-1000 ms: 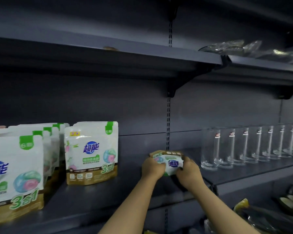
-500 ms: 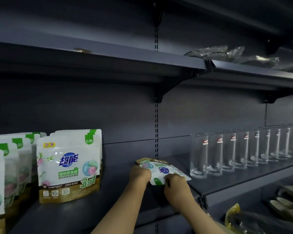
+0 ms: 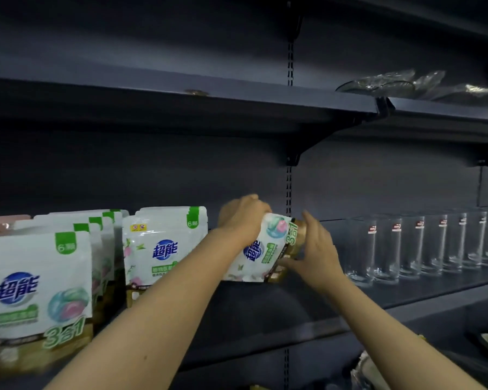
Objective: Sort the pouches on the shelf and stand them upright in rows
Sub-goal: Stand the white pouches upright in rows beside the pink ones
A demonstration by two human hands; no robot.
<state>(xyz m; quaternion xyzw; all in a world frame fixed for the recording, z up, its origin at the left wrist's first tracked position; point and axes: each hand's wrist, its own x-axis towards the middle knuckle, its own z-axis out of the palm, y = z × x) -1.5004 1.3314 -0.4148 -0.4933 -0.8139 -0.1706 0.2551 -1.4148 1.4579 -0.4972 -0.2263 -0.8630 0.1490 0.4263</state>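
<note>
Two hands hold one pouch (image 3: pixel 261 249) above the shelf (image 3: pixel 307 305), just right of the standing pouches. The pouch is turned on its side, with its gold bottom edge to the right and its printed face toward the camera; whether its lower edge touches the shelf cannot be told. The left hand (image 3: pixel 244 218) grips it from the top left, fingers curled over the upper edge. The right hand (image 3: pixel 316 253) meets it at the gold end, fingers spread, the thumb and fingertips pinching that edge.

To the left, a single pouch (image 3: pixel 164 249) stands upright facing forward, partly hidden by the left forearm. Further left is a row of pouches (image 3: pixel 37 288) standing one behind another, the front one large in view. At the far left edge a pinkish pack (image 3: pixel 3 223) shows behind them.

To the right, well apart from the held pouch, a line of clear glasses (image 3: pixel 423 246) runs along the same shelf. On the upper shelf (image 3: pixel 181 108) at the right lie some clear plastic bags (image 3: pixel 406 83).
</note>
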